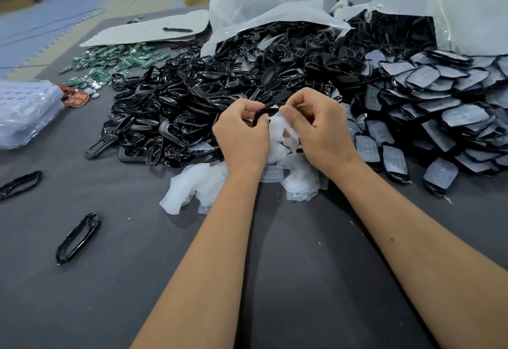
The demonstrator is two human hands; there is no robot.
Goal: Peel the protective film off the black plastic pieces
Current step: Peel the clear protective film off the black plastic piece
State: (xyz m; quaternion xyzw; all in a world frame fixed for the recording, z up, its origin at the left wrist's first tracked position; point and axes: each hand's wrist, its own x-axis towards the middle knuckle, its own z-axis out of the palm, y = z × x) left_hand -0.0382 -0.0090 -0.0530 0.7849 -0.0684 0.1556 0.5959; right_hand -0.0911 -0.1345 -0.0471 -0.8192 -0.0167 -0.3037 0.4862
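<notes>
both hands (242, 134) pinch a black piece (264, 111), mostly hidden by fingers.

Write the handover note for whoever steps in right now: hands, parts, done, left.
Left hand grips a black piece; right hand pinches its white film, partly peeled.
Peeled films lie heaped on the table under the hands.
Done: bare black frames, centre-left pile.
Left: film-covered pieces stacked at right, plus the one in hand.
</notes>
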